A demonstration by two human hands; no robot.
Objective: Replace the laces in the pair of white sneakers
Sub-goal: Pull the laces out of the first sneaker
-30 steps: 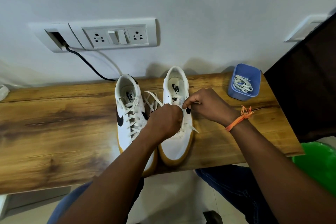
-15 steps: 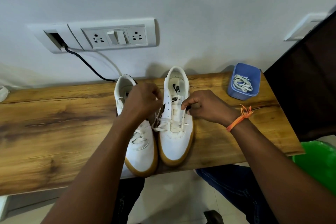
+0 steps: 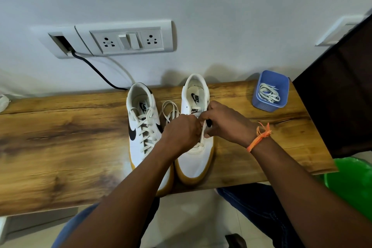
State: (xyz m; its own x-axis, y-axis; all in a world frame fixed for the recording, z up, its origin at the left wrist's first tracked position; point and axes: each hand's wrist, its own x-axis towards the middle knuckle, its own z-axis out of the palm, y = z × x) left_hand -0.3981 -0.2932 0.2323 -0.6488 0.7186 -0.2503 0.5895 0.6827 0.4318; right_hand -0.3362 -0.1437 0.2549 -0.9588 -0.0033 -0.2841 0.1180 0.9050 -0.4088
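Two white sneakers with gum soles stand side by side on the wooden shelf (image 3: 60,147), toes toward me. The left sneaker (image 3: 144,127) is laced. Over the right sneaker (image 3: 196,159) my two hands meet at the eyelets. My left hand (image 3: 181,133) is curled and pinches a cream lace (image 3: 202,136) that runs down to the lower eyelets. My right hand (image 3: 223,122) holds the sneaker's right eyelet edge near the tongue, fingers curled. Loose lace loops (image 3: 170,109) lie between the two sneakers.
A blue tub (image 3: 270,91) holding spare white laces sits at the shelf's back right. A socket panel (image 3: 128,39) with a black cable is on the wall. A dark cabinet (image 3: 342,90) stands at right, a green bin (image 3: 350,183) below it.
My left hand swung up and left over the left sneaker, drawing lace out, then came back to the right sneaker's eyelets. My right hand stayed at the right sneaker.
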